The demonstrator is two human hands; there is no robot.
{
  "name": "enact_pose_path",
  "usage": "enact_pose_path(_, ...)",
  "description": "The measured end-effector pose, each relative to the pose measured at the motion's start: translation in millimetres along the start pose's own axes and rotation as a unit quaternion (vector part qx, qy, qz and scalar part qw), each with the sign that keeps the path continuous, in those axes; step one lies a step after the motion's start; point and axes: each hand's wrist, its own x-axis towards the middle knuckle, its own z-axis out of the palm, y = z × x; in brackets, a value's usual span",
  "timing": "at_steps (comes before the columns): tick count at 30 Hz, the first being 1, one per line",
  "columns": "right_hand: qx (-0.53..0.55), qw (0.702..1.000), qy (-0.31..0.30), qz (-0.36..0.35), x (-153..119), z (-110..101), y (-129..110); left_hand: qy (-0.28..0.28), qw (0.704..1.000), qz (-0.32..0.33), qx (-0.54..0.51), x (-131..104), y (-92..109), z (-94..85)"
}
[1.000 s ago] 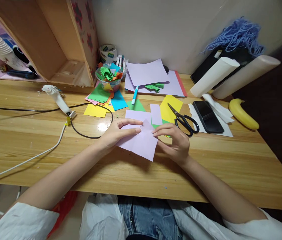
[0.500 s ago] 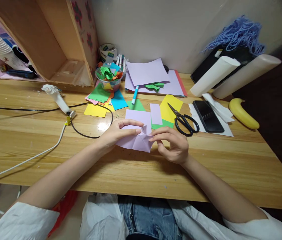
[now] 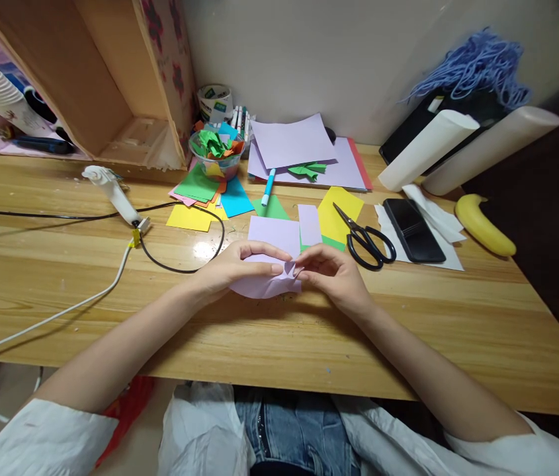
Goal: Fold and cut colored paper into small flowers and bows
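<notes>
A creased piece of purple paper (image 3: 259, 285) is held between my two hands above the wooden table. My left hand (image 3: 239, 264) grips it from the left, thumb and fingers on its upper part. On the right side, the fingertips of my right hand (image 3: 331, 271) pinch a raised fold of the same paper. Just behind lies a flat purple sheet (image 3: 274, 230), partly covered by my left hand. A narrow purple strip (image 3: 309, 223) rests beside it on green and yellow paper (image 3: 343, 201).
Black-handled scissors (image 3: 366, 244), a phone (image 3: 414, 230) and a banana (image 3: 485, 225) lie to the right. At the left are a white glue gun (image 3: 113, 195) and cables. Behind stand a tub of paper scraps (image 3: 217, 155), purple sheets (image 3: 292, 142) and white rolls (image 3: 428, 151).
My right hand has moved in closer to my left, and its thumb has come up to pinch the fold. The paper's front part is now bent up more.
</notes>
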Motion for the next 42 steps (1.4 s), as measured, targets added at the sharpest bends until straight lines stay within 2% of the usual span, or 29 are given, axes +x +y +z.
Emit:
enact_pose_path(7, 0.024, 0.999, -0.023, 0.006, 2.8, -0.8, 1.4, -0.013, 1.000, 0.013, 0.022, -1.2, 1.3, 1.3)
enact_pose_path(10, 0.030, 0.999, -0.022, 0.005, 2.5, 0.7, -0.8, 0.001, 1.000, 0.005, 0.026, -1.3, 1.9, 2.5)
enact_pose_path(13, 0.024, 1.000, -0.002, -0.015, 2.3, 2.1, -1.4, 0.016, 0.999, 0.009, 0.037, -1.4, 2.2, 3.8)
enact_pose_path(19, 0.015, 0.998, 0.052, -0.023, 2.0, 5.7, -0.4, 0.014, 0.999, 0.024, 0.016, -1.3, 0.6, 4.5)
enact_pose_path(23, -0.017, 0.995, 0.099, -0.021, 2.2, 4.5, -0.4, 0.030, 0.998, 0.058, 0.002, -0.3, -0.3, 3.6)
enact_pose_path(26, -0.029, 0.993, 0.106, -0.030, 2.8, 0.5, 2.0, 0.051, 0.994, 0.095, -0.021, 0.8, -1.0, 3.0)
enact_pose_path(32, -0.041, 0.992, 0.107, -0.052, 3.6, -2.9, 4.1, 0.096, 0.985, 0.142, 0.003, 1.6, -3.6, 2.6)
enact_pose_path(35, -0.042, 0.993, 0.093, -0.058, 3.6, -1.2, 1.7, 0.098, 0.984, 0.147, 0.016, 1.6, -4.1, 3.9)
enact_pose_path(38, -0.028, 0.996, 0.066, -0.056, 3.4, 0.4, 0.9, 0.093, 0.986, 0.135, -0.003, 2.0, -5.1, 6.4)
enact_pose_path(42, -0.009, 0.999, 0.028, -0.042, 2.6, 1.2, 3.4, 0.073, 0.992, 0.086, -0.052, 2.2, -7.6, 8.7)
